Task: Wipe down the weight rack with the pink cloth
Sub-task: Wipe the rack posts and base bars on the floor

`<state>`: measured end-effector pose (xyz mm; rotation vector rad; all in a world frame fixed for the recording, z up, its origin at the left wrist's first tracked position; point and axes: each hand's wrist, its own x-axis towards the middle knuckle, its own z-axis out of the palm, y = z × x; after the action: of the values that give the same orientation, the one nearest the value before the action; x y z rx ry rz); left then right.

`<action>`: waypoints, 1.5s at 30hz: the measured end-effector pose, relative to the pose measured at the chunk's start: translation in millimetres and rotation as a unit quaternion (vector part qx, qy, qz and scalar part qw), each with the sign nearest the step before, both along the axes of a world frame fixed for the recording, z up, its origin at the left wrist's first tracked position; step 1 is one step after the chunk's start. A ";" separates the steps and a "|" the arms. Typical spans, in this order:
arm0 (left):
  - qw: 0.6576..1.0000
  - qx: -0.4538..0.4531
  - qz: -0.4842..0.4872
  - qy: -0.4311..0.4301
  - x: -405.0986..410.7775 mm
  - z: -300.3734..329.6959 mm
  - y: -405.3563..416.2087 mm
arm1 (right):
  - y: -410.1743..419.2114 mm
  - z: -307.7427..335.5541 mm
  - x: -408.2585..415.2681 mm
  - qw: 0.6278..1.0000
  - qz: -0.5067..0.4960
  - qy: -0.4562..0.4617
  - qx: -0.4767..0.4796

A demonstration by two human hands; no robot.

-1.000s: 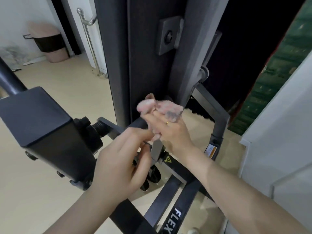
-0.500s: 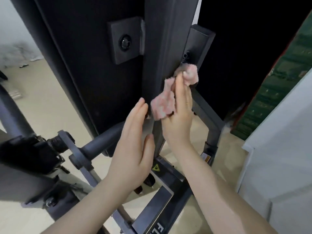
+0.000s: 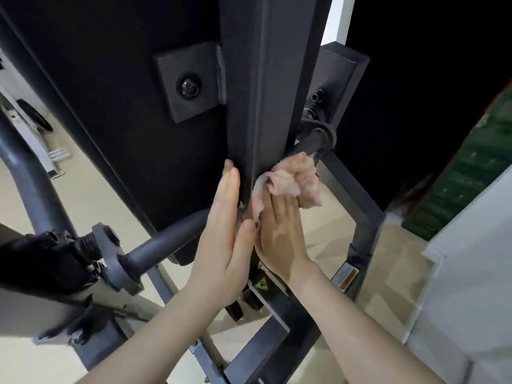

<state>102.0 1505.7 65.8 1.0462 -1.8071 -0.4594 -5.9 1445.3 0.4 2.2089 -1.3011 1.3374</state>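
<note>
Cloth first: the crumpled pink fuzzy cloth [image 3: 291,180] sits bunched against the dark grey steel upright post [image 3: 266,87] of the weight rack, pressed there by my right hand [image 3: 279,231], fingers straight beneath it. My left hand [image 3: 221,236] lies flat on the post's other face, fingers together. I judge the cloth light, soft and floppy; palming its bunched middle should keep it from slipping.
</note>
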 end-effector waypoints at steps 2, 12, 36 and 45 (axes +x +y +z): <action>1.000 -0.022 0.014 -0.008 -4.4 3.2 -1.7 | 4.6 11.1 -17.5 0.999 -0.011 0.027 -0.026; 0.977 -0.185 0.060 -0.089 -9.2 32.9 -12.1 | 29.8 93.6 -62.0 0.991 0.112 0.025 0.064; 0.993 -0.108 0.043 0.000 -1.1 90.0 -7.8 | -4.8 148.3 -8.5 0.932 0.114 -0.338 -0.066; 0.992 -0.124 -0.034 -0.018 -3.4 110.8 -21.5 | -14.6 148.0 -9.8 0.984 0.084 -0.030 -0.155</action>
<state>98.7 1484.2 176.6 0.8274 -1.8804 -0.2491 -15.8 1430.6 148.3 2.1107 -0.8682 1.5584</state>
